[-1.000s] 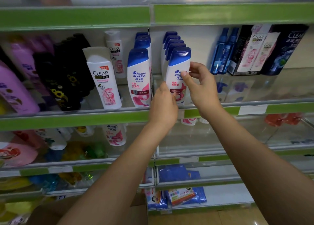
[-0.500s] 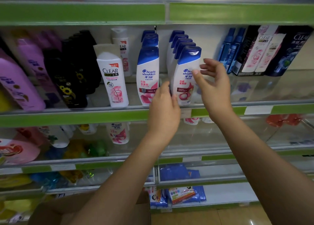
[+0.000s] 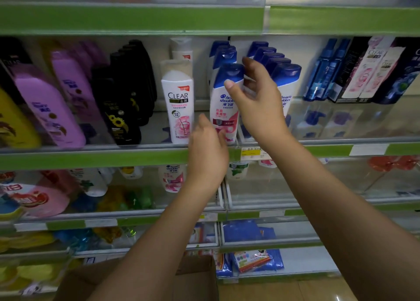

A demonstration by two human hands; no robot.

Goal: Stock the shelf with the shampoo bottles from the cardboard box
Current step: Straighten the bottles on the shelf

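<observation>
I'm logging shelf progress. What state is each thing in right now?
Front Head & Shoulders bottle: upright on shelf, cap on.
Right hand: thumb and fingers pinching that bottle's top.
Left hand: at the bottle's base.
Clear bottle: upright, untouched.
Cardboard box: open, below.

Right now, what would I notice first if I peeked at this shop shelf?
Two hands in the middle: the right hand curls round the blue-capped front shampoo bottle, and the left hand reaches at its base. Left of it stands a white Clear bottle, then black bottles and purple bottles.
</observation>
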